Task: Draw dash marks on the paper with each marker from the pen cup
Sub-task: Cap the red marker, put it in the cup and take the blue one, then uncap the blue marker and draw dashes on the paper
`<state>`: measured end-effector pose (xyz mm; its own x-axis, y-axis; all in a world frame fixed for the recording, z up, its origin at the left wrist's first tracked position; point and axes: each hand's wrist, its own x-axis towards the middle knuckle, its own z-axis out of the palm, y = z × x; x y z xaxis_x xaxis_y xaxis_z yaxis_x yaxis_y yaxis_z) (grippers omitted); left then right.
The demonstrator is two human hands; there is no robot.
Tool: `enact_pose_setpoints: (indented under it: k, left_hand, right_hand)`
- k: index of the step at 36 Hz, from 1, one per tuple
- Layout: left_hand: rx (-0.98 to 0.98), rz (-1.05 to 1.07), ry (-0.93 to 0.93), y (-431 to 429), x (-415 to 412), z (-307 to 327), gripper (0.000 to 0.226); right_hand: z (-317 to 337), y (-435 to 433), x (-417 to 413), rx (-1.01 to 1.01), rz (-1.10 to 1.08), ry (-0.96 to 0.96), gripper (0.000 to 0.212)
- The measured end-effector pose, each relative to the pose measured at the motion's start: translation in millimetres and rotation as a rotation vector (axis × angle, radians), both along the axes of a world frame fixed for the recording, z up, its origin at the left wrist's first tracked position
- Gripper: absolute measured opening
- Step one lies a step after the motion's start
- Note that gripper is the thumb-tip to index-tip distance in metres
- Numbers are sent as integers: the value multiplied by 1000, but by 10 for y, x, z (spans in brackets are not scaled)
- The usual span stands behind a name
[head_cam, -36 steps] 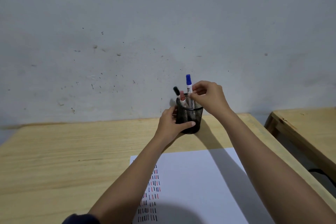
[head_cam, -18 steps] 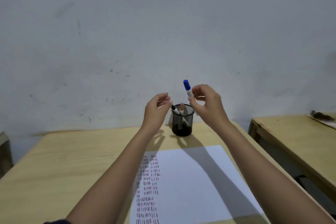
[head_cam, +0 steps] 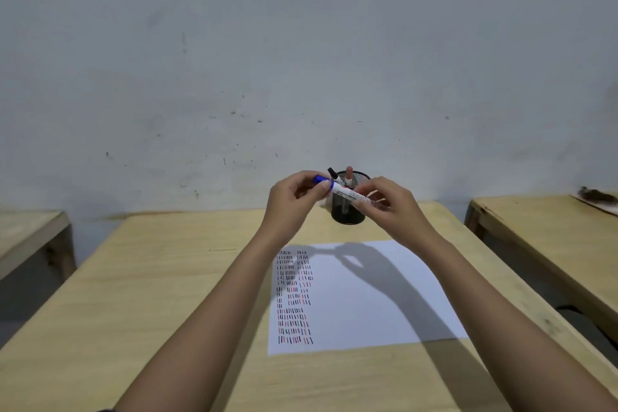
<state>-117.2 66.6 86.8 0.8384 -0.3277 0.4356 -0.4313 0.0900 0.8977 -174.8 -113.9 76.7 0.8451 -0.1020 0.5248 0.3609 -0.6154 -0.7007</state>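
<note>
I hold a white marker with a blue cap (head_cam: pixel 347 193) nearly level above the table, in front of the pen cup. My left hand (head_cam: pixel 294 201) pinches the blue cap end; my right hand (head_cam: pixel 391 207) grips the barrel. The black mesh pen cup (head_cam: pixel 347 212) stands behind, at the far side of the wooden table (head_cam: pixel 167 278), with a black marker (head_cam: pixel 332 174) and a red marker (head_cam: pixel 349 174) sticking out. The white paper (head_cam: pixel 368 294) lies below my hands, with columns of black and red dash marks (head_cam: pixel 294 298) along its left side.
A grey wall rises right behind the table. A second wooden table (head_cam: pixel 548 231) stands to the right across a narrow gap, with a dark object (head_cam: pixel 598 195) on it. Another table corner (head_cam: pixel 30 231) shows at the left.
My right hand lifted the blue marker out of the cup and tipped it level. My left hand let go of the cup and took hold of the marker's cap end.
</note>
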Motion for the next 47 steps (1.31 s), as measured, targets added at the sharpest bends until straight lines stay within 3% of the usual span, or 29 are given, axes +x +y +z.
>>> enact_pose_setpoints:
  k: [10,13,15,21,26,31,36,42,47]
  left_hand:
    - [-307,-45,327,125,100,-310,7]
    - [-275,-44,347,96,115,-391,7]
    - [-221,-47,335,75,114,-426,8]
    - [-145,-11,402,133,193,-454,12]
    - [-255,131,573,356,346,-476,22]
    - [61,331,357,704,520,-601,22]
    - [467,422,220,833,627,-735,24]
    - [736,373,144,784,691,-914,24]
    - [797,363,85,709,702,-1005,24]
  right_hand:
    - [-247,169,139,839,119,29,13]
    - [-338,315,211,1171,174,46,11]
    - [-401,412,268,1255,199,58,7]
    - [-523,521,411,1186,220,70,4]
    - [-512,451,450,1053,205,40,7]
    - [-549,374,486,882,151,41,12]
    - [-614,429,504,877,147,55,10]
    - [-723,478,512,850,73,62,2]
    - [-805,477,515,733,20,102,16]
